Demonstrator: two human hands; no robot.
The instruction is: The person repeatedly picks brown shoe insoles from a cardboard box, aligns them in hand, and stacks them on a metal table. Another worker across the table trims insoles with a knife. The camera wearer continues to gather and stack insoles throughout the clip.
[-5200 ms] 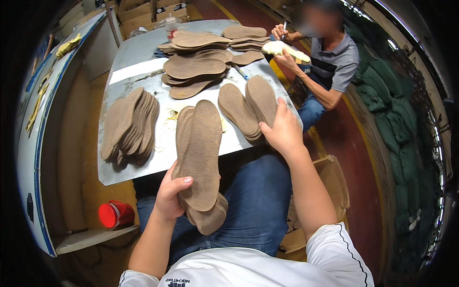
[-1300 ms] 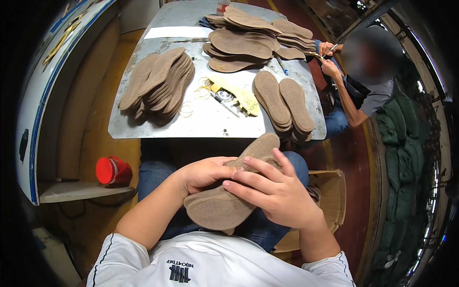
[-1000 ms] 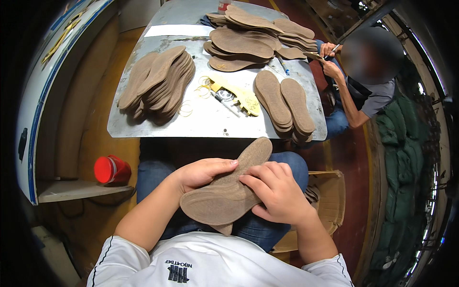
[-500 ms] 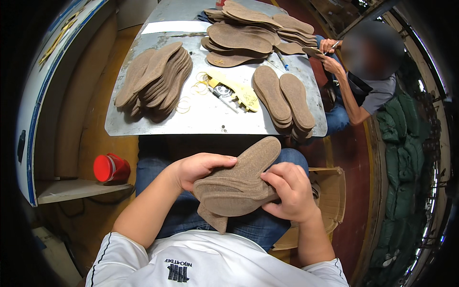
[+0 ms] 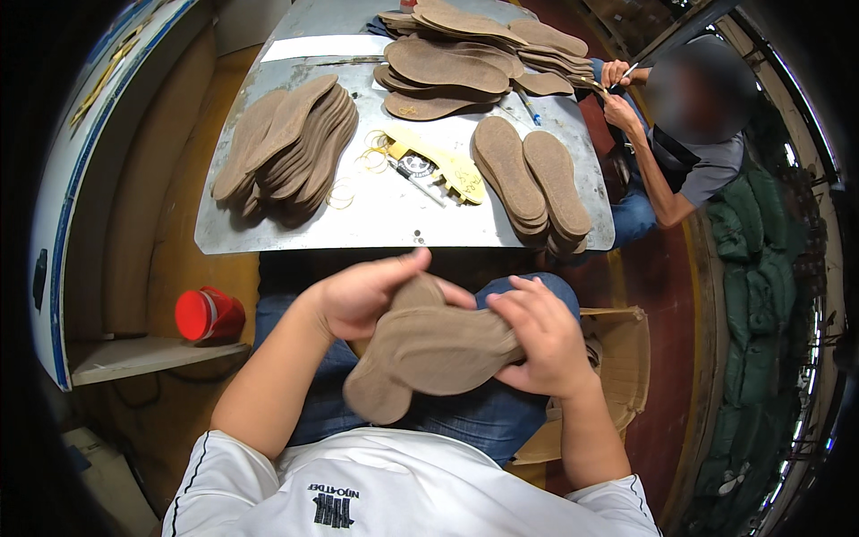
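Observation:
Over my lap is a stack of brown felt-like shoe insoles (image 5: 447, 351), slightly blurred. One insole (image 5: 380, 394) lies crosswise behind the stack, one end poking out at the lower left and the other above. My left hand (image 5: 362, 300) cradles the insoles from the left, thumb raised and fingertips showing past the upper end. My right hand (image 5: 544, 340) grips the right end of the stack, thumb below and fingers above. How the left fingers lie behind the insoles is partly hidden.
Ahead, a metal-topped table (image 5: 304, 234) carries piled insoles (image 5: 291, 148), two smaller stacks (image 5: 510, 170), a yellow template (image 5: 438, 166), a marker (image 5: 416, 183) and rubber bands (image 5: 340, 194). A red bucket (image 5: 209, 313) stands left, a cardboard box (image 5: 624, 367) right. A co-worker (image 5: 667, 170) handles an insole.
The crosswise insole has swung more upright, its lower end moving left. My left thumb has come off its face. My right hand has shifted slightly right and opened its upper fingers a little.

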